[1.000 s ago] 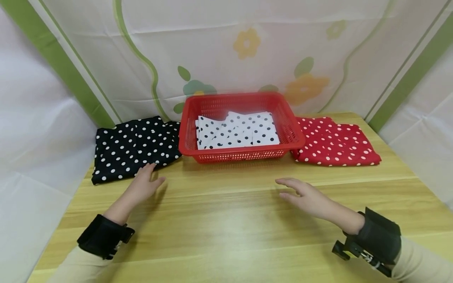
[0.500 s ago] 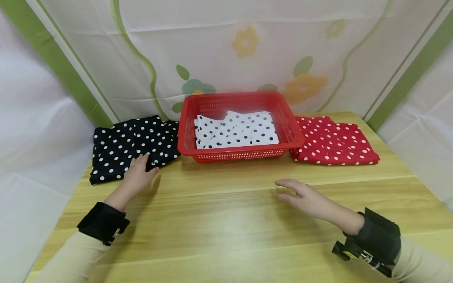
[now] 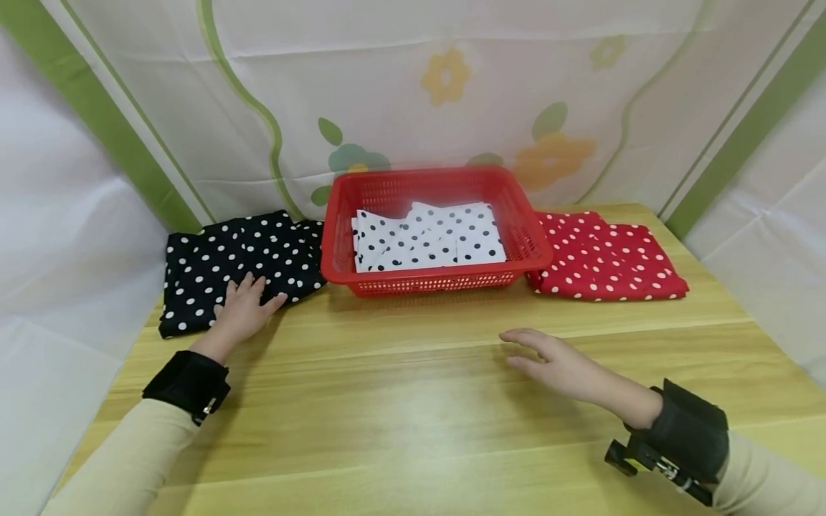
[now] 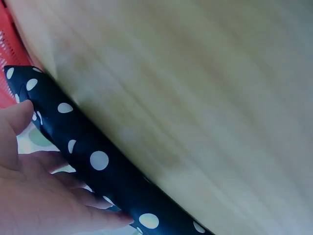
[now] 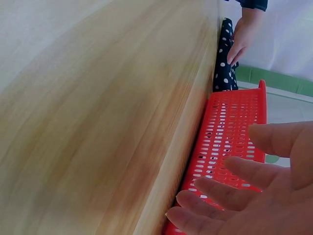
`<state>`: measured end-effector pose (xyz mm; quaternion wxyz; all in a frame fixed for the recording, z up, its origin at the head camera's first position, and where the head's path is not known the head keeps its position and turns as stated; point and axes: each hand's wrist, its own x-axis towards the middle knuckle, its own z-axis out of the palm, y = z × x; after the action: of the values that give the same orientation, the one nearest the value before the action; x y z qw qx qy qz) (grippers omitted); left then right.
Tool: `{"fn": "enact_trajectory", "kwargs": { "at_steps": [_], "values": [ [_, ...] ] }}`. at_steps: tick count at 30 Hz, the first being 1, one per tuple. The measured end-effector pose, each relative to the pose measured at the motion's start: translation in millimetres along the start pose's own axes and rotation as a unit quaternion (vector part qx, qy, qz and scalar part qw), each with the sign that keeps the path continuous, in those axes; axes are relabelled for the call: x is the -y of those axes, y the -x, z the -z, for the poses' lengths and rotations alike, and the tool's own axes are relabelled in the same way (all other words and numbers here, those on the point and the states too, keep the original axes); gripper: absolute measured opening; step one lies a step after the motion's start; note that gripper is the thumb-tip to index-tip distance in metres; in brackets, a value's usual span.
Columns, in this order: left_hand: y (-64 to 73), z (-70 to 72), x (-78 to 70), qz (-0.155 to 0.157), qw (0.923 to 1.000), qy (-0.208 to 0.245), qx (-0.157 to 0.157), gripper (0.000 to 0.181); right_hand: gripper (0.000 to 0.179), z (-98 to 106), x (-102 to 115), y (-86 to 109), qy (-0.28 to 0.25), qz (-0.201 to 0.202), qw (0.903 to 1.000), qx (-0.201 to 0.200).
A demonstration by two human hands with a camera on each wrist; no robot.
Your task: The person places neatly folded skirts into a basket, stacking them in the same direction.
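A folded black cloth with white dots (image 3: 258, 247) lies on the left of the wooden table. Over its front edge, my left hand (image 3: 241, 312) is spread, fingers apart. In the left wrist view that hand (image 4: 54, 191) is at the side of the black cloth (image 4: 98, 142); whether the fingertips press on it I cannot tell. My right hand (image 3: 561, 365) hovers low over the table, right of centre, fingers loosely extended, holding nothing. Nearest to it is a red plastic basket (image 3: 426, 281). Inside the basket lies a folded white cloth with black dots (image 3: 432, 236).
A folded red cloth with white dots (image 3: 606, 258) lies right of the basket, touching its side. Behind stands a white curtain (image 3: 381, 86) with flower prints and green stripes. White fabric also hangs at both sides of the wooden table (image 3: 400, 416).
My left hand has moved forward and left, from the front edge of the black cloth to over it, and its fingers have spread. The right hand stays in place.
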<state>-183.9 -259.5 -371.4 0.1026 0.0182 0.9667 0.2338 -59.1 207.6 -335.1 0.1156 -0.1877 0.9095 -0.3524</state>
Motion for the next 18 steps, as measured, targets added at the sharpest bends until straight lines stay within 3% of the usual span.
{"fn": "enact_trajectory", "kwargs": {
  "at_steps": [10,18],
  "values": [
    [-4.1,0.5,1.3,0.002,1.0000,-0.006,0.004,0.078,0.043,-3.6,-2.1,-1.9,-0.004,0.002,1.0000,0.005],
    [-0.3,-0.3,8.3,-0.015,0.9985,-0.049,0.020,0.080,0.043,-4.5,-2.9,-2.6,-0.001,-0.002,1.0000,0.006]
  ]
}}
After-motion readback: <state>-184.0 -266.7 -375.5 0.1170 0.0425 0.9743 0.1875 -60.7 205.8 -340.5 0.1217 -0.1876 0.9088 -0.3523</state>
